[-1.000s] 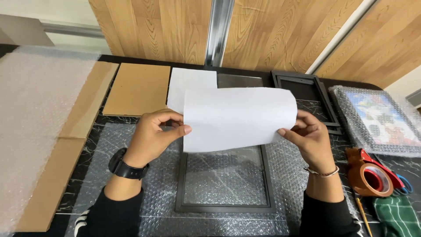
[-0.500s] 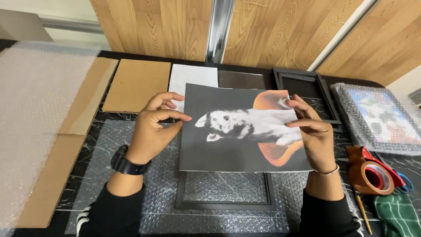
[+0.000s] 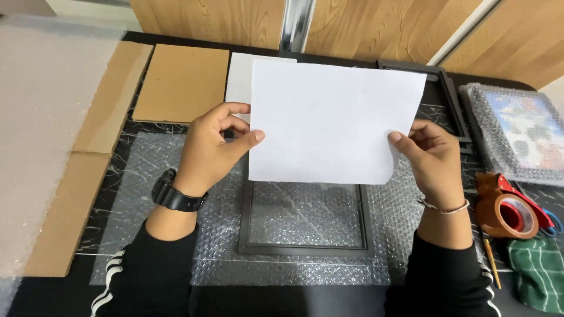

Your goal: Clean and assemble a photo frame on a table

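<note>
Now a white sheet of paper (image 3: pixel 329 120) is held up in the middle of the frame, its blank side shown and its lower right corner curled. It is pinched at the edges by the left hand (image 3: pixel 212 147) and right hand (image 3: pixel 432 155), above a dark picture frame (image 3: pixel 305 220) laid on bubble wrap (image 3: pixel 153 194). Half a second ago the printed side with a picture was seen.

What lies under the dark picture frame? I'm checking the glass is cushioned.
Bubble wrap lies under the dark picture frame, showing through its glass, with black marbled table beneath. The held white sheet hides the frame's top edge.
</note>
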